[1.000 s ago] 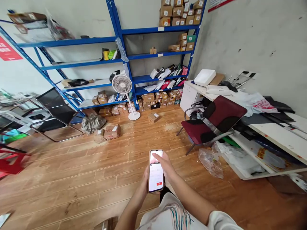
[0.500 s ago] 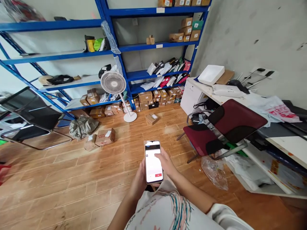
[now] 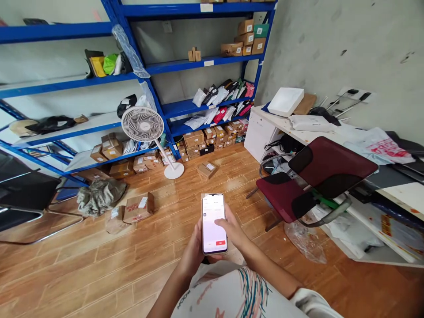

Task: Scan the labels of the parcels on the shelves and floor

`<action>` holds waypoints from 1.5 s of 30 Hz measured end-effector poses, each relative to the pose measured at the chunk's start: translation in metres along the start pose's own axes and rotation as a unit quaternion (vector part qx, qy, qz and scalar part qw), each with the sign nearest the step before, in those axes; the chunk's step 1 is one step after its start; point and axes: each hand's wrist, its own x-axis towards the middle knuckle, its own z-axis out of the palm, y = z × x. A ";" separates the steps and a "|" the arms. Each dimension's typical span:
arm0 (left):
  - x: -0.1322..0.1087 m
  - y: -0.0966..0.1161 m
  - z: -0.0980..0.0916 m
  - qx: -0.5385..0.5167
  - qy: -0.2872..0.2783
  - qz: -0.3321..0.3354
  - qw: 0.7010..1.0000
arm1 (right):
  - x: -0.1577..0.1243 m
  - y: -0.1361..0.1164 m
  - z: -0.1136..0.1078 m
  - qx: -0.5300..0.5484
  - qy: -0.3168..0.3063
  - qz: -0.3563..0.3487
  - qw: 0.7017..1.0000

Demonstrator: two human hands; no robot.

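A smartphone (image 3: 212,234) with a lit, mostly white screen is held upright in front of my body. Its screen has a red button near the bottom right. My left hand (image 3: 194,245) is wrapped around the phone's left side and lower back. On the other side, my right hand (image 3: 233,227) grips the right edge, its thumb over the middle of the screen. The fingers behind the phone are mostly hidden.
Blue shelving (image 3: 179,66) with parcels lines the back. A white fan (image 3: 144,126) stands before it. Cartons (image 3: 139,207) and a small box (image 3: 207,169) lie on the wooden floor. At right, a dark red chair (image 3: 281,194) stands by a cluttered desk (image 3: 281,123).
My view has shifted, so the shelves and fan sit further left and the chair slightly right. The dark band near the top of the phone screen has turned white. Both hands keep their hold.
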 end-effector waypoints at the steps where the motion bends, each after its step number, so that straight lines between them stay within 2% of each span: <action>1: 0.005 0.009 -0.004 0.011 -0.004 -0.002 1.000 | 0.006 0.001 0.002 0.007 -0.016 0.003 1.000; 5: 0.024 0.041 -0.019 0.023 -0.024 -0.011 0.999 | 0.027 0.011 0.007 0.010 -0.066 0.017 0.998; 9: 0.042 0.064 -0.034 0.020 -0.042 -0.032 0.998 | 0.044 0.016 0.018 -0.003 -0.049 0.009 0.999; 14: 0.061 0.081 -0.046 0.017 -0.056 -0.055 0.997 | 0.064 0.014 0.029 -0.022 -0.030 0.007 0.999; 25: 0.082 0.100 -0.059 0.001 -0.078 -0.054 0.996 | 0.093 0.019 0.038 -0.033 -0.044 0.013 0.998; 30: 0.085 0.106 -0.060 0.011 -0.079 -0.062 0.995 | 0.099 0.023 0.047 -0.027 -0.021 0.035 0.999; 32: 0.085 0.107 -0.061 0.000 -0.072 -0.061 0.996 | 0.099 0.023 0.047 -0.019 -0.037 0.028 0.999; 35: 0.086 0.109 -0.062 -0.019 -0.066 -0.065 0.995 | 0.099 0.022 0.043 -0.020 -0.102 0.013 0.995; 37: 0.085 0.111 -0.061 -0.005 -0.056 -0.075 0.996 | 0.099 0.021 0.040 -0.031 -0.123 0.015 0.992; 41: 0.085 0.115 -0.058 0.035 -0.017 -0.078 0.996 | 0.101 0.020 0.039 -0.029 -0.120 0.022 0.992; 45: 0.087 0.117 -0.060 -0.015 -0.041 -0.068 0.997 | 0.105 0.017 0.042 -0.037 -0.100 0.025 0.994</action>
